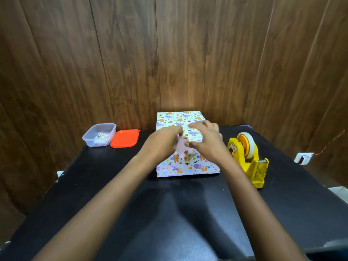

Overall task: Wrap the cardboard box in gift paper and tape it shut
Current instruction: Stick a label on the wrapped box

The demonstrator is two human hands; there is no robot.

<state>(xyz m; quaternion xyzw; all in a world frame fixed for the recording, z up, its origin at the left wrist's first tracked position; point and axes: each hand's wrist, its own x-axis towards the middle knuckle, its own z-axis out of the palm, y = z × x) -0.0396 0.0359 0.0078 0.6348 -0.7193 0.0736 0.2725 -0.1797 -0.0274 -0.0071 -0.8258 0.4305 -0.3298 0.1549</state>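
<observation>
Obscured and unresolved areas
Motion blur smears the left hand (162, 142), the right hand (206, 141) and a pale item (182, 147) between them; its identity and the grip are indeterminate. Both hands cover part of the top of the wrapped box (178, 117). The contents of the clear container (98, 143) are too small to identify.

Single view, worn at head height, wide-angle. Aimed forward and down across glossy black tabletop (94, 185) toward dark brown wood-panelled wall (122, 63), with panel seams bowed outward near the frame edges. Set close: both bare forearms entering from the bottom edge and converging just above centre, over rectangular box wrapped in white animal-print paper (178, 117). Motion-blurred there: left hand (162, 144) pinching small pale pink slip (181, 147), right hand (207, 142) against it, grip unclear. Bounded left by clear plastic tub (105, 125), right by yellow tape dispenser (248, 162).
</observation>
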